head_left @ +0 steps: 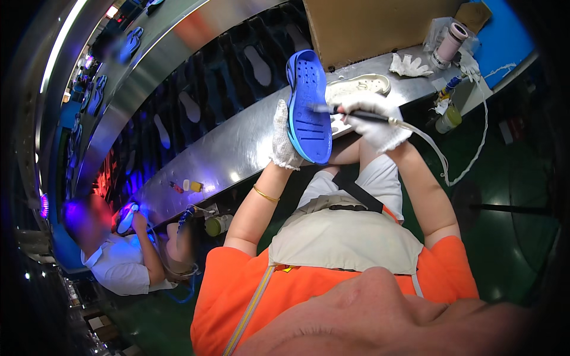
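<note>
"Where's the blue sole (306, 123)?"

"Grasped in the person's gloved left hand (284, 141), held up over the counter (237, 139)."

"And the right hand (377, 123)?"

"Gripping a brush (322, 108), its tip over the sole."

"Any containers?"

"A pink bottle (453, 41) by a clear bag (436, 31), and a greenish jar (448, 120) beside the counter; their contents can't be made out."

No lettering can be read — toward one o'clock, a dark mark on the cream shoe (358, 86); toward two o'clock, perhaps faint print on the pink bottle (451, 43) — too small to tell
</note>
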Demonstrator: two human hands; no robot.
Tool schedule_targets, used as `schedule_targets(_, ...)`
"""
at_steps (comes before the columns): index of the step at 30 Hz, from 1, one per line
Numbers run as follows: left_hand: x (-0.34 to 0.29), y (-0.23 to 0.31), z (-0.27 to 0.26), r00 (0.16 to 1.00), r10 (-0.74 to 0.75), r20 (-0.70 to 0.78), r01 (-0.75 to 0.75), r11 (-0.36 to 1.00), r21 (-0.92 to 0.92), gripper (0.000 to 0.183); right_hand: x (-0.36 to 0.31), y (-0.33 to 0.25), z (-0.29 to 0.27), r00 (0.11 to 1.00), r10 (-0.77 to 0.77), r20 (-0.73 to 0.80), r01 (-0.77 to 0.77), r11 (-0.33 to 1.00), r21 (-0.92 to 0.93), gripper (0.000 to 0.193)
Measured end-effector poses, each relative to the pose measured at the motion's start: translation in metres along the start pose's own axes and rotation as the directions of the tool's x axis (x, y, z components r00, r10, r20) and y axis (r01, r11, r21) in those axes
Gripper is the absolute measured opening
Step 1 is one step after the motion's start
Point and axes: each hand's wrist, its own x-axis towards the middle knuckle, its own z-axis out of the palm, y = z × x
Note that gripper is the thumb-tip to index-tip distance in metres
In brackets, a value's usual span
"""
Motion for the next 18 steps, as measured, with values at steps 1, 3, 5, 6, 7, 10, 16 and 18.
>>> schedule_targets(1, -0.002, 0.002, -0.001, 1.000, -0.003, -0.009, 0.003, 0.999, 0.035, 0.072, 0.006, -0.007, 0.000, 0.998, 0.008, -0.056, -0.010, 1.000, -0.024, 0.018)
schedule_targets(3, -0.001, 0.005, 0.005, 1.000, 0.005, -0.018, -0.003, 0.994, 0.109, 0.073, 0.024, -0.017, -0.008, 0.953, -0.304, -0.004, 0.294, 0.923, -0.247, 0.018)
schedule_targets(5, 0.001, 0.006, 0.014, 0.999, 0.038, -0.032, -0.032, 0.982, 0.188, 0.074, 0.032, -0.018, -0.014, 0.876, -0.453, 0.166, 0.482, 0.817, -0.315, 0.019)
schedule_targets(6, 0.001, 0.013, 0.013, 0.999, 0.009, 0.030, -0.015, 0.983, 0.182, 0.072, 0.032, -0.019, -0.016, 0.861, -0.453, 0.233, 0.508, 0.798, -0.326, 0.020)
schedule_targets(7, 0.000, 0.019, 0.018, 0.999, 0.036, -0.025, -0.031, 0.983, 0.178, 0.071, 0.028, -0.027, -0.018, 0.860, -0.433, 0.271, 0.510, 0.764, -0.396, 0.021)
schedule_targets(10, 0.001, 0.038, 0.030, 0.980, 0.180, -0.085, -0.143, 0.934, 0.328, 0.070, 0.015, -0.044, -0.027, 0.926, -0.302, 0.225, 0.370, 0.841, -0.393, 0.018)
schedule_targets(16, 0.046, 0.143, 0.098, 0.878, 0.080, 0.471, -0.266, 0.900, 0.344, 0.074, 0.003, -0.045, -0.040, 0.965, -0.223, -0.139, 0.186, 0.953, -0.237, 0.015)
schedule_targets(18, 0.084, 0.202, 0.111, 0.805, 0.049, 0.591, -0.205, 0.958, 0.200, 0.064, 0.001, -0.042, -0.037, 0.963, -0.192, -0.189, 0.163, 0.974, -0.159, 0.016)
